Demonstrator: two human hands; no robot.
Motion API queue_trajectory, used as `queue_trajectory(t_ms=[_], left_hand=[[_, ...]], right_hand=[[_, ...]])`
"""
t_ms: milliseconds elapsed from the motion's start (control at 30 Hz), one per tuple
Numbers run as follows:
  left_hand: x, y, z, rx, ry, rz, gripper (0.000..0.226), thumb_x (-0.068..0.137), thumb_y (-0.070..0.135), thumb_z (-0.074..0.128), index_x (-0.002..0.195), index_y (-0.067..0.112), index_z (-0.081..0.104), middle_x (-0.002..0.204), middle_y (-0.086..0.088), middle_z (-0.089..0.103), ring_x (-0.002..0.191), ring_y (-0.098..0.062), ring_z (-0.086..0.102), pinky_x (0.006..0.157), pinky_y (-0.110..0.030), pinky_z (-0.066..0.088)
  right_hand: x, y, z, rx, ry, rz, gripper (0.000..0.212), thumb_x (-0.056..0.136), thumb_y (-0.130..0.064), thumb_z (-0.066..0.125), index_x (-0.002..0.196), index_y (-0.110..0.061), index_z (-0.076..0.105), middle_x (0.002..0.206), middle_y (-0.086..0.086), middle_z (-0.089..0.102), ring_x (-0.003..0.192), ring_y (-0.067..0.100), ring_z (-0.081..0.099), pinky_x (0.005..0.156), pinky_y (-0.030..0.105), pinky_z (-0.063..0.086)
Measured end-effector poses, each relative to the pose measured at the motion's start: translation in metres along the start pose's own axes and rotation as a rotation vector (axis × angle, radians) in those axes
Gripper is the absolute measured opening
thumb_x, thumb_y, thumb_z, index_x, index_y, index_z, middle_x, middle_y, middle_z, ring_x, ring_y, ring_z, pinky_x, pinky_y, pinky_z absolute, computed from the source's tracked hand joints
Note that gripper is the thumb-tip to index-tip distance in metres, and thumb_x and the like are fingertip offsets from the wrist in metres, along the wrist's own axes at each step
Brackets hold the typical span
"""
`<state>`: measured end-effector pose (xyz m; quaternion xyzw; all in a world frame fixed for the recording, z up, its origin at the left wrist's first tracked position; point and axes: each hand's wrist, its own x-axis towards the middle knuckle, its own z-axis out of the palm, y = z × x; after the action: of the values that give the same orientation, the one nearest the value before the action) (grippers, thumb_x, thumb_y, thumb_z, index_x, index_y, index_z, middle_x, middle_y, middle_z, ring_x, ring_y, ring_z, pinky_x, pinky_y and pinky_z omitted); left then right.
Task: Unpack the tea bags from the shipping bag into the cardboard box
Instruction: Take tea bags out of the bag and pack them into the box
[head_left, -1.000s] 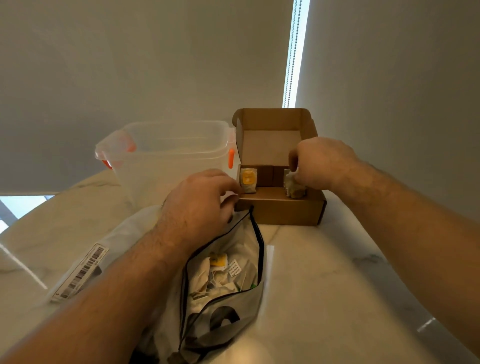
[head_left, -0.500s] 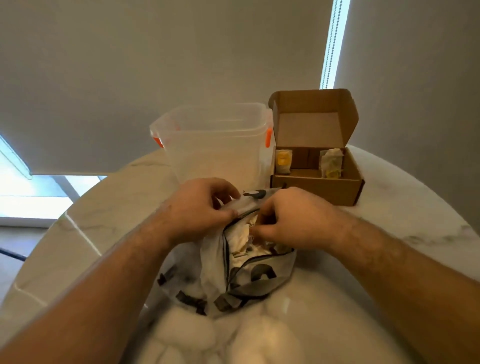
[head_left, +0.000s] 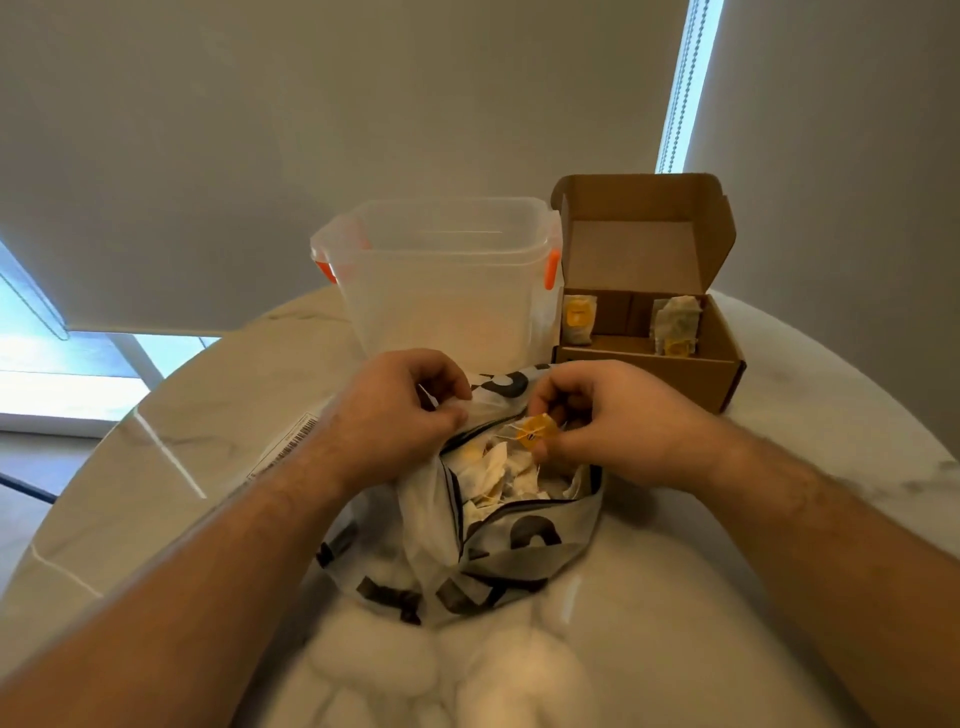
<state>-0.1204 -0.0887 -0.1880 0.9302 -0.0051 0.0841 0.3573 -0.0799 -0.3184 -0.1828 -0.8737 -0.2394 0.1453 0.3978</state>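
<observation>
Shipping bag (head_left: 524, 551) lies open on the marble table (head_left: 779, 519) and holds a loose heap of tea bags (head_left: 493, 470), too tangled to count. Left hand (head_left: 395, 415) grips the bag's rim. Right hand (head_left: 613, 421) pinches one yellow tag (head_left: 535, 431) at the mouth. Behind, the open cardboard box (head_left: 722, 374) contains two: left tea bag (head_left: 578, 319) and right tea bag (head_left: 675, 325). One clear plastic tub (head_left: 447, 280) stands just beside the box.

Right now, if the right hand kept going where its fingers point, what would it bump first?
The right hand, pinching a tea bag tag, points left: probably the left hand gripping the shipping bag; depth unclear.
</observation>
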Motion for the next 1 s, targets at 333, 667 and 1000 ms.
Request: queue_trajectory(t_ms=[333, 667, 1000], left_hand=[[-0.007, 0.014, -0.006, -0.04, -0.088, 0.181, 0.051, 0.078, 0.023, 0.072, 0.126, 0.04, 0.064, 0.129, 0.024, 0.057, 0.117, 0.004, 0.054, 0.098, -0.024, 0.05], [-0.011, 0.023, 0.01, -0.445, -0.149, 0.139, 0.024, 0.085, 0.022, 0.08, 0.109, 0.018, 0.075, 0.099, -0.002, 0.078, 0.094, -0.018, 0.075, 0.09, -0.033, 0.059], [-0.006, 0.015, 0.016, -0.604, 0.121, 0.083, 0.016, 0.095, 0.027, 0.069, 0.099, 0.013, 0.076, 0.092, -0.005, 0.077, 0.091, -0.021, 0.073, 0.092, -0.041, 0.057]], right_hand=[[-0.006, 0.0, -0.02, 0.301, 0.126, -0.207, 0.03, 0.089, -0.017, 0.075, 0.114, -0.035, 0.074, 0.107, -0.01, 0.077, 0.104, 0.006, 0.072, 0.092, 0.027, 0.059], [-0.009, -0.001, -0.018, 0.231, 0.146, -0.27, 0.038, 0.08, -0.025, 0.083, 0.115, -0.032, 0.074, 0.097, -0.001, 0.076, 0.097, 0.017, 0.074, 0.09, 0.039, 0.062], [-0.013, -0.008, -0.015, 0.123, 0.026, -0.21, 0.061, 0.075, -0.022, 0.088, 0.124, -0.044, 0.058, 0.083, -0.003, 0.077, 0.077, 0.01, 0.074, 0.074, 0.022, 0.059]])
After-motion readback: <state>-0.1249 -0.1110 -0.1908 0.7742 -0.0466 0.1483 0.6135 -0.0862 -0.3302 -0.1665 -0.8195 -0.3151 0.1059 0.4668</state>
